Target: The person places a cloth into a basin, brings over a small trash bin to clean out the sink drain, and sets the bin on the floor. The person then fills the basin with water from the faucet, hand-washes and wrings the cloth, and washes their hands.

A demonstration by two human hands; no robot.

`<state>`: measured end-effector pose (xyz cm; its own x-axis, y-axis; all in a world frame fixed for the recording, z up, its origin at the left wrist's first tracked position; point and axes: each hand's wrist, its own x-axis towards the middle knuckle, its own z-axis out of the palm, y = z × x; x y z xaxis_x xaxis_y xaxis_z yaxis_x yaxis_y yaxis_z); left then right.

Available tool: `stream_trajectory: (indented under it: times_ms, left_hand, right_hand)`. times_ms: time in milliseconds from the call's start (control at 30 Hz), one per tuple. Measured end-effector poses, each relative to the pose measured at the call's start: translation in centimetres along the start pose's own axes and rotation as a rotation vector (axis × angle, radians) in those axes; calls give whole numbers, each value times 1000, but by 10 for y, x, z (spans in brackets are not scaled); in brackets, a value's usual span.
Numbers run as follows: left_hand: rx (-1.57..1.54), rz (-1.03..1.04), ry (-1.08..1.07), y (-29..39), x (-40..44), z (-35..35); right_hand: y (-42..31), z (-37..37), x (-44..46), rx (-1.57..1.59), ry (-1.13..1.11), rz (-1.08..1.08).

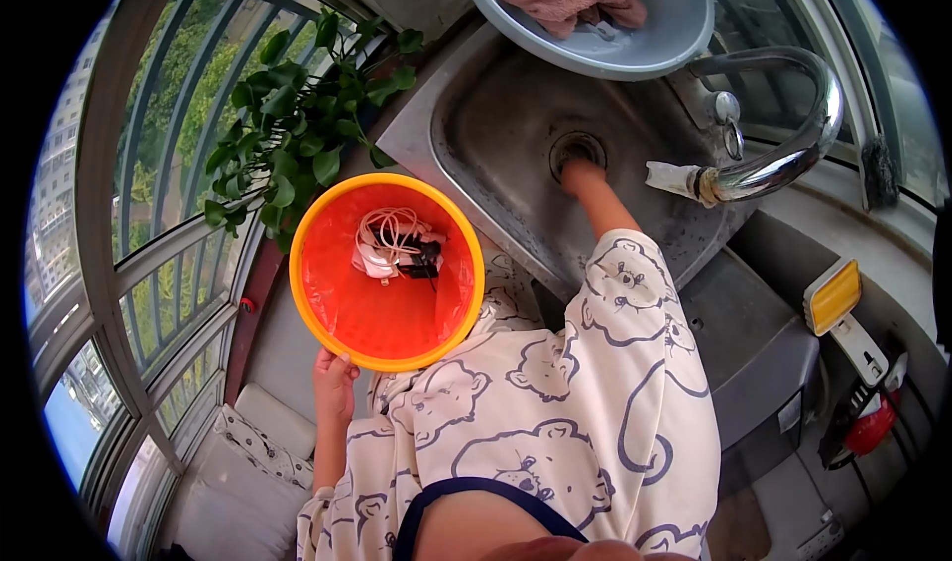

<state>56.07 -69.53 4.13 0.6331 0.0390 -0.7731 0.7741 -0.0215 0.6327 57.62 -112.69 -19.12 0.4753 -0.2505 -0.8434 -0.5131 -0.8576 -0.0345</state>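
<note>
Cream bear-print top (navy neckline)

Looks forward and steeply down from the person's head, close above the cream cloth garment with dark bear outlines (555, 452). Peers from within arm's reach into the grey metal sink (496, 130) above centre and the round orange bucket with a yellow rim (387, 365) left of centre. Crops the pale blue plastic basin (654, 46) at the top, reaches the grey metal-framed windows (99, 298) at left, bows straight lines and darkens to black at the corners
</note>
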Motion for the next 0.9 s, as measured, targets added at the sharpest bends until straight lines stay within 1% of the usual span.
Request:
stream_trajectory:
  times_ms: [67, 133, 233, 300, 333, 400, 433, 500, 533, 600, 633, 700, 733, 800, 833, 900]
  left_hand:
    - [-2, -1, -5, -2, 1, -2]
    - [39, 13, -66, -4, 3, -6]
    - [44, 19, -60, -5, 5, -6]
    - [41, 18, -60, -5, 5, -6]
    - [39, 19, -60, -5, 5, -6]
    - [41, 23, -57, -4, 5, -6]
    - [43, 25, -56, -5, 5, -5]
    - [26, 20, -38, -2, 3, -1]
    - [8, 17, -18, -1, 3, 1]
    - [7, 17, -15, -3, 4, -1]
    - [7, 16, -8, -4, 5, 0]
    - [6, 12, -10, -3, 4, 2]
    - [4, 12, -4, -1, 4, 4]
    - [3, 9, -8, 1, 3, 7]
    - [1, 3, -11, 2, 2, 7]
    - [25, 7, -32, -3, 5, -1]
  right_hand:
    - [1, -1, 3, -7, -23, 2]
    - [1, -1, 3, -13, -48, 4]
    - [9, 4, 10, 45, -35, -25]
    - [24, 22, 30, 201, 36, -107]
    - [26, 16, 17, 201, 37, -108]
    - [32, 9, -12, 491, 193, -118]
    - [41, 17, -9, 490, 193, -117]
    - [55, 31, -9, 629, 313, -255]
    - [57, 32, -16, 628, 316, -251]
    - [58, 31, -34, 630, 441, -289]
    - [56, 30, -32, 628, 446, -284]
    - [51, 30, -26, 492, 315, -263]
    - [44, 23, -22, 493, 316, -263]
    - [29, 10, -11, 367, 136, -152]
    - [24, 8, 0, 372, 134, -158]
    - [18, 5, 19, 197, 77, -120]
